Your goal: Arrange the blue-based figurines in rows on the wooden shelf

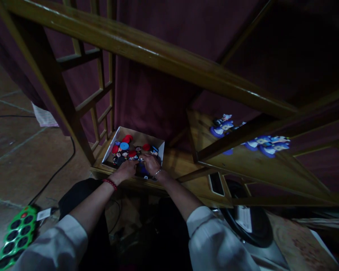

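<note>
An open white cardboard box [161, 152] with a brown inside stands on the lower wooden shelf. Several small figurines lie in it, among them one with a blue round top [124, 146] and some with red tops [127, 139]. Both of my hands are inside, close together over the near half. My left hand [127, 170], below a red bead bracelet, has its fingers bent down among the figurines. Fingers curled inward, my right hand [151, 164] reaches in from the right, a thin bracelet on its wrist. What the fingertips hold is too dark and small to make out.
Wooden shelf bars [158, 56] cross above and beside the box. Several blue-and-white figurines [222, 129] stand on a higher shelf at right. A phone-like dark object [216, 184] lies on the lower shelf. A green power strip [18, 235] and cables are on the tiled floor.
</note>
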A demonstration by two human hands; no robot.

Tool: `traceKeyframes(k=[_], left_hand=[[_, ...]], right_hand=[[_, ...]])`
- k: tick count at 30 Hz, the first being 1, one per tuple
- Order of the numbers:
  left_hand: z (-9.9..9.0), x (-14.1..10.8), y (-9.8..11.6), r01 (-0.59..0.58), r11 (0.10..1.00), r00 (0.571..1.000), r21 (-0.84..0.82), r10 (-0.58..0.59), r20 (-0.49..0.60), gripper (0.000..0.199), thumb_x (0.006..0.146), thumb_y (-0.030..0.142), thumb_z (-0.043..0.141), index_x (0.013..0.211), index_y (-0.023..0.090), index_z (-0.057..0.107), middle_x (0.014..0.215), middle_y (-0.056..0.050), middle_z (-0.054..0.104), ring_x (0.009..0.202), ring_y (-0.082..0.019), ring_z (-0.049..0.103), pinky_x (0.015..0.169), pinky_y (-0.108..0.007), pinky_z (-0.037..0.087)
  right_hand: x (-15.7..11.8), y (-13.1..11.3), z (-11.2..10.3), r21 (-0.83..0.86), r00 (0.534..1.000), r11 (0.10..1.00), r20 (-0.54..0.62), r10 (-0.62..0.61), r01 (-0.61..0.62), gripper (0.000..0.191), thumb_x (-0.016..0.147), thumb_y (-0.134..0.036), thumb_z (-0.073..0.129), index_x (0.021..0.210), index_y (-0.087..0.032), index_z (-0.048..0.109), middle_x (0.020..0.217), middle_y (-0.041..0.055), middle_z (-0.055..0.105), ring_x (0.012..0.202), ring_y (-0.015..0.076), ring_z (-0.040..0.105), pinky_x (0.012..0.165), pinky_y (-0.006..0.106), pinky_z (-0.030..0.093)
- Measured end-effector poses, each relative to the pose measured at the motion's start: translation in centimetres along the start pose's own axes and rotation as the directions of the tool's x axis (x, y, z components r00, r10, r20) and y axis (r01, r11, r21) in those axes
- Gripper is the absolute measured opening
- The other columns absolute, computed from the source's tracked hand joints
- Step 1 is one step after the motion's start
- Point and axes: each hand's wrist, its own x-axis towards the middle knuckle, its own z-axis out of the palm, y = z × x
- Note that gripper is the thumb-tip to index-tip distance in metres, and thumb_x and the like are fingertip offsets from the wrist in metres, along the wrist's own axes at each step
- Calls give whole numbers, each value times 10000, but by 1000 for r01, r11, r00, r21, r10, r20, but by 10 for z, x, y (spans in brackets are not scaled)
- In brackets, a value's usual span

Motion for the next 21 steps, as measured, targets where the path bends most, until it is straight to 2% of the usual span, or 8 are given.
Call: traceKeyframes(k=[7, 10, 12, 14, 17, 19, 21], left_hand=[[-3, -3, -1, 13, 998, 997, -65, -18, -74, 357, 798, 114, 359, 1071, 151, 587, 971, -116, 659, 920, -203, 605, 787, -282, 426], [-4, -4, -4, 28, 976, 985, -217, -63, -158, 328, 779, 106, 393, 1043, 129, 586, 936, -116, 660, 895, -195, 607, 784, -276, 428], [-5, -7, -3, -2, 916, 970, -401, -96, -225, 302, 761, 140, 451, 1033, 132, 582, 930, -105, 659, 902, -196, 601, 791, -281, 434], [-6, -11, 1, -73, 776, 962, -627, -110, -249, 305, 737, 199, 521, 1032, 142, 574, 932, -90, 658, 903, -199, 598, 790, -290, 448], [-4, -20, 13, -130, 392, 986, -911, -46, -160, 371, 724, 284, 568, 1066, 143, 537, 912, -73, 658, 811, -182, 617, 746, -313, 483], [-3, -24, 19, -129, 170, 990, -977, -36, -137, 398, 687, 286, 616, 1048, 142, 532, 918, -60, 650, 764, -162, 619, 742, -322, 494], [-2, -29, 24, -151, 39, 984, -988, -95, -154, 399, 638, 250, 665, 1004, 143, 546, 902, -42, 645, 739, -143, 614, 743, -319, 503]], right_hand=[[-1, -4, -6, 108, 995, 993, -85, 53, -44, 224, 753, -86, 528, 927, -194, 619, 954, 51, 636, 902, 164, 567, 799, 260, 406], [-4, -10, -17, 172, 987, 980, -110, 120, -100, 258, 761, -129, 549, 1000, -213, 591, 977, 37, 641, 906, 157, 578, 818, 265, 410], [-8, -16, -27, 195, 977, 970, -126, 172, -146, 299, 752, -152, 568, 1040, -231, 569, 966, 23, 649, 898, 160, 588, 825, 274, 414], [-12, -23, -37, 210, 967, 961, -139, 212, -180, 301, 743, -178, 584, 1037, -236, 561, 947, 16, 656, 881, 165, 598, 813, 278, 423], [-18, -34, -51, 251, 958, 948, -157, 238, -194, 266, 726, -215, 606, 989, -226, 564, 908, 11, 661, 836, 165, 610, 757, 268, 444], [-22, -41, -60, 299, 958, 937, -164, 237, -181, 230, 718, -226, 612, 944, -225, 571, 865, -1, 664, 807, 156, 614, 732, 261, 453], [-28, -48, -68, 387, 962, 911, -163, 217, -140, 213, 717, -221, 612, 927, -224, 575, 850, -9, 666, 803, 141, 616, 731, 253, 460]])
